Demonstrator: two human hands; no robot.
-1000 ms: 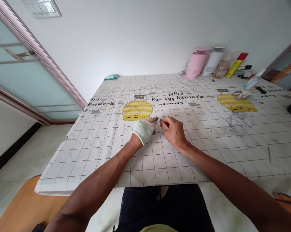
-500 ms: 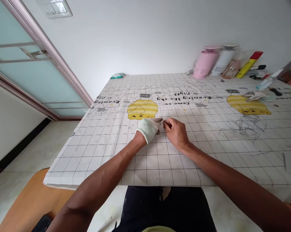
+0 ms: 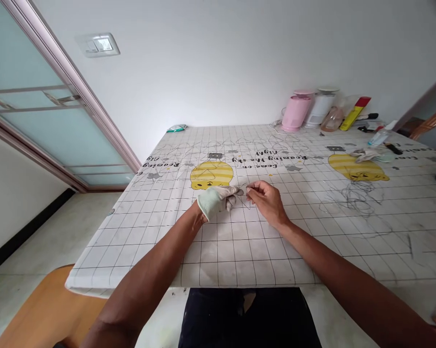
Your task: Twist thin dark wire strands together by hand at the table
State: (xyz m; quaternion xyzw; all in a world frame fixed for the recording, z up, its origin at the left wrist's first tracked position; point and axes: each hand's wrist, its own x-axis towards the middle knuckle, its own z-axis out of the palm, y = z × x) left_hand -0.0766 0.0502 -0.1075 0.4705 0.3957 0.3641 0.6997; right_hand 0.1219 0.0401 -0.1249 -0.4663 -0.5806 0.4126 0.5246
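My left hand (image 3: 219, 199), in a pale green and white glove, is closed with thumb and finger pinched on something thin, seemingly a wire. Just to its right, my bare right hand (image 3: 266, 198) is also pinched, fingertips close to the left ones. A thin dark wire (image 3: 247, 205) bends below and between the fingertips; its ends are too fine to follow. Both hands are low over the checked tablecloth (image 3: 232, 251), in front of a printed yellow striped bear. Farther right lies a loose tangle of thin wire (image 3: 355, 195).
Along the wall at the back right stand a pink device (image 3: 296, 112), a white device (image 3: 321, 110), a bottle (image 3: 332, 119) and a yellow-red box (image 3: 355, 113). A spare glove (image 3: 372, 155) and a spray bottle (image 3: 382, 134) lie right. A green packet (image 3: 176, 128) is back left.
The view has tilted up and shifted slightly. My fingertips stay near each other, with the left hand turned a little, and a bent piece of wire now shows below them.
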